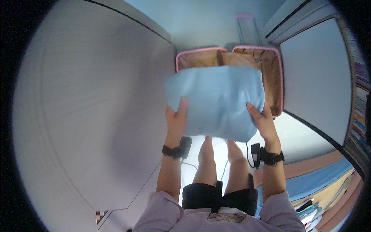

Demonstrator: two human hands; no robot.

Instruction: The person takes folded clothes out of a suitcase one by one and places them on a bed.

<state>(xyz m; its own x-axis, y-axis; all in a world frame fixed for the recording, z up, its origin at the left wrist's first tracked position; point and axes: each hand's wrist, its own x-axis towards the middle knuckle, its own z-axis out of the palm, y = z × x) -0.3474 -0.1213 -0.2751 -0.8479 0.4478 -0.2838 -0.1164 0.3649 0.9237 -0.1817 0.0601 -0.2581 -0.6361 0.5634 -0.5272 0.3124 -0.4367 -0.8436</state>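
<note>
A light blue folded piece, seemingly fabric, is held up between both hands in front of the body. My left hand grips its left side, thumb on the upper face and fingers hidden beneath. At the right edge, my right hand holds it the same way. Behind and partly below it, a pink-rimmed suitcase lies open with a brown lining. Its raised pull handle stands at the far side. Inside the suitcase a tan item is partly visible; the blue piece hides the rest.
A large pale panel fills the left side. At right stand a pale door-like panel and shelves of colourful stacked items. A bin or shelf with folded things is at lower right. Wrist-worn devices have cables hanging near the legs.
</note>
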